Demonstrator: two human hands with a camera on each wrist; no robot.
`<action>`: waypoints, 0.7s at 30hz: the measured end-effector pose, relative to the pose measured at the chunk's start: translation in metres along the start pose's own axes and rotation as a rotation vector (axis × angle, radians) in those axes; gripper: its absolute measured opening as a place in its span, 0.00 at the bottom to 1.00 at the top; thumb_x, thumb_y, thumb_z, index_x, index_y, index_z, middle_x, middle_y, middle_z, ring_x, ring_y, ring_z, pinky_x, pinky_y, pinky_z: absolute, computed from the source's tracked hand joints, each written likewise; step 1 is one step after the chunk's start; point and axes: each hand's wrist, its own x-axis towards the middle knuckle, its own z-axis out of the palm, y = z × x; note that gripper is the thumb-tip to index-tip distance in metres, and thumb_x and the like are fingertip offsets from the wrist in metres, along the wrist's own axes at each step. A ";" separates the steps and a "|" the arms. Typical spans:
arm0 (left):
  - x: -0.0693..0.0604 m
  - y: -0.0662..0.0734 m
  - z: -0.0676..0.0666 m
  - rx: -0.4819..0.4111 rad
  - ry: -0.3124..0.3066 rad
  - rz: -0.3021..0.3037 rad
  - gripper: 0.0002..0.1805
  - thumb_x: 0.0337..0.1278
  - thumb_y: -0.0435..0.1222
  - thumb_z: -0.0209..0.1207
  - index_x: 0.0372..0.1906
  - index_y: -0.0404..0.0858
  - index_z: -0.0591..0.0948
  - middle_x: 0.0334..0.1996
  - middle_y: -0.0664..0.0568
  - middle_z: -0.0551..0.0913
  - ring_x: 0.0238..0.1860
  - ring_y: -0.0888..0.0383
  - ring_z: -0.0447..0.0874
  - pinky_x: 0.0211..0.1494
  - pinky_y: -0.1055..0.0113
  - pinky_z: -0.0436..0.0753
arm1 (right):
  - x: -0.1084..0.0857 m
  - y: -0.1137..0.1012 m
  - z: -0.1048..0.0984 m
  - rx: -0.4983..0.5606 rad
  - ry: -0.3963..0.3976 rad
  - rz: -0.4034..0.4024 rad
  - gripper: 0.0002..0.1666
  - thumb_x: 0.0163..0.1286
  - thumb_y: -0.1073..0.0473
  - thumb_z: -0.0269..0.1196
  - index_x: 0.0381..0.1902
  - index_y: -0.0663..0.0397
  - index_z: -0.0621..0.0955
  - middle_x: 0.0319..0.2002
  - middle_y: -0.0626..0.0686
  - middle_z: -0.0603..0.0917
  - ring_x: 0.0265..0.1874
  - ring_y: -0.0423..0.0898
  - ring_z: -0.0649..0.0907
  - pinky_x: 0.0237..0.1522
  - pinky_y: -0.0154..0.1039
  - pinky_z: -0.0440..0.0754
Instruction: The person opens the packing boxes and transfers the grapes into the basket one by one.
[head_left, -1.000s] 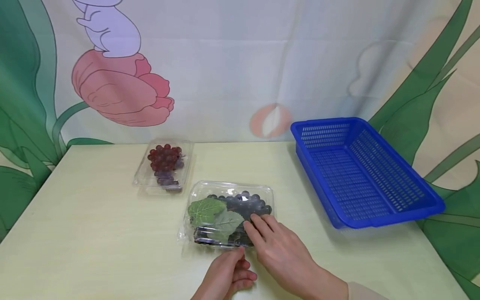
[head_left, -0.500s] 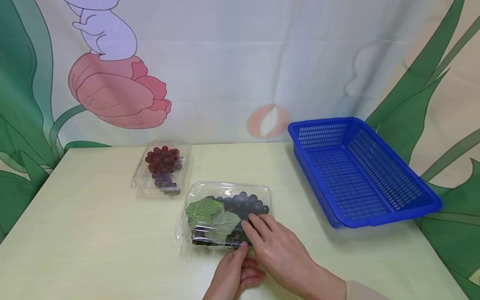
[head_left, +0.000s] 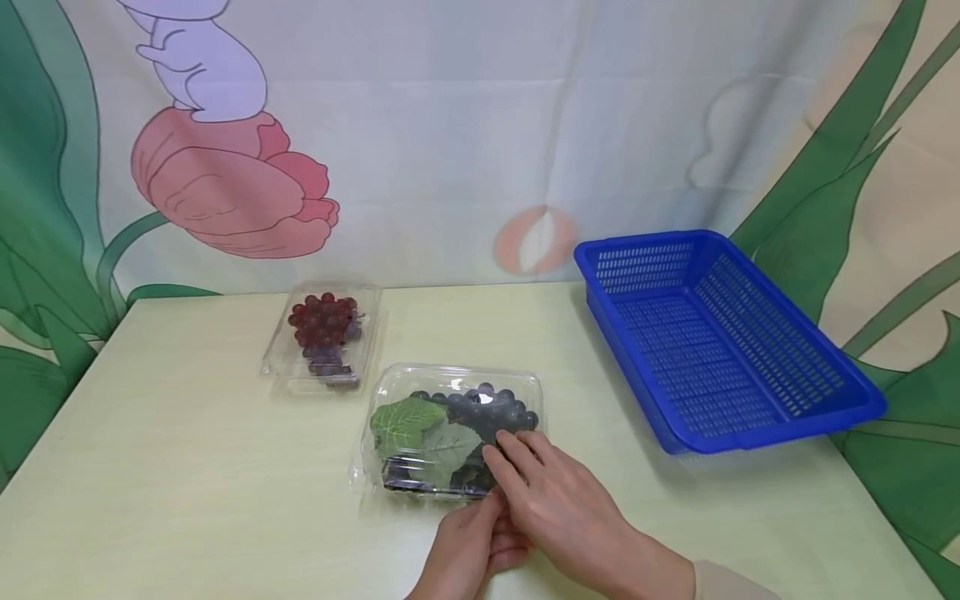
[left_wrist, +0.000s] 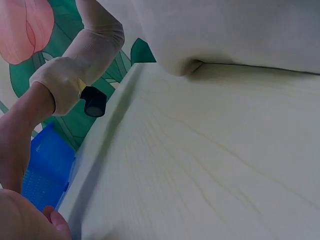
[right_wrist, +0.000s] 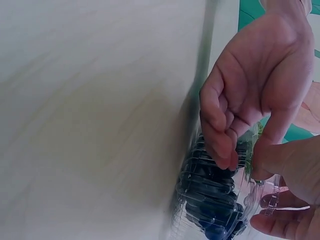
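A clear plastic clamshell box (head_left: 457,379) lies lidded near the middle front of the table, with dark grapes (head_left: 487,408) and green leaves (head_left: 405,425) inside. At its front edge my left hand (head_left: 468,537) pinches the rim between thumb and curled fingers, as the right wrist view shows from the palm side. My right hand (head_left: 562,504) rests its fairly straight fingers on the lid's right front part. Its thumb, hidden in the head view, meets the left thumb at the rim in the right wrist view.
Farther back on the left stands another clear clamshell (head_left: 367,333) holding red and purple grapes (head_left: 324,321). A blue slotted basket (head_left: 720,367) sits at the right of the pale table (head_left: 187,475). A printed curtain (head_left: 420,167) hangs behind the table.
My left hand has slid a little right along the box's front edge, closer to the right hand. The right hand stays on the lid. The view has shifted slightly.
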 end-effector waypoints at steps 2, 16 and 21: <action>-0.001 0.000 -0.001 0.014 0.005 0.027 0.26 0.83 0.42 0.46 0.53 0.19 0.82 0.35 0.43 0.89 0.34 0.60 0.89 0.43 0.61 0.90 | -0.001 0.000 0.000 -0.004 -0.014 0.001 0.24 0.65 0.71 0.58 0.60 0.64 0.79 0.58 0.62 0.82 0.56 0.57 0.79 0.59 0.45 0.81; -0.003 0.000 0.003 -0.026 0.074 0.080 0.22 0.79 0.36 0.50 0.51 0.17 0.81 0.37 0.38 0.89 0.36 0.59 0.90 0.40 0.64 0.90 | -0.006 -0.005 0.002 -0.047 -0.011 0.088 0.29 0.58 0.72 0.65 0.60 0.67 0.77 0.62 0.70 0.76 0.60 0.65 0.77 0.60 0.51 0.82; -0.002 0.000 0.005 -0.025 0.090 0.078 0.21 0.78 0.34 0.50 0.50 0.15 0.80 0.37 0.38 0.89 0.37 0.58 0.89 0.44 0.62 0.89 | -0.006 -0.011 0.002 -0.047 -0.053 0.212 0.34 0.55 0.68 0.70 0.61 0.66 0.76 0.62 0.73 0.74 0.55 0.69 0.80 0.41 0.51 0.89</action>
